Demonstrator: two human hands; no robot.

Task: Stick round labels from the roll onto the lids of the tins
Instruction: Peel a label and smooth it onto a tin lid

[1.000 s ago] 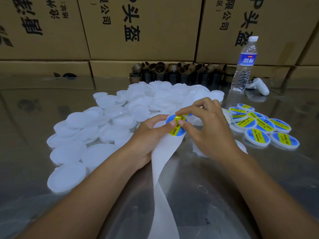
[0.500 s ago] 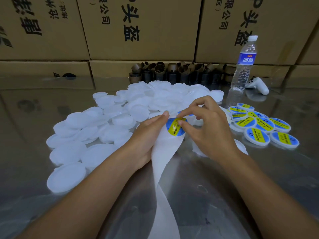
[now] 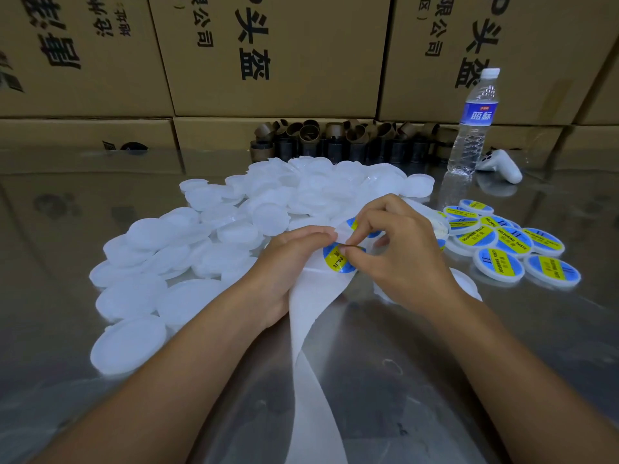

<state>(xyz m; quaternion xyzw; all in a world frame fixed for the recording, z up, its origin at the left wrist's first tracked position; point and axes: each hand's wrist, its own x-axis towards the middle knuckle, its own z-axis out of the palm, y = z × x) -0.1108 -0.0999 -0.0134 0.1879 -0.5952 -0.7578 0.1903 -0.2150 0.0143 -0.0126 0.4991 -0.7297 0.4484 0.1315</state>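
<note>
Strip [image 3: 311, 333] lengthwise toward the viewer, gripped by left hand [image 3: 284, 266]; round label [image 3: 337, 261], yellow band near-upright, pinched by right hand [image 3: 405, 259].

Glossy, seemingly metal table [image 3: 402, 380]; matt paper strip [image 3: 311, 380].

One wide-angle camera on the head looks forward and down, close over the table [image 3: 100, 413]. The left hand [image 3: 284, 262] and right hand [image 3: 402, 259] sit mid-frame, with boxes [image 3: 278, 55] at 12 o'clock.
</note>
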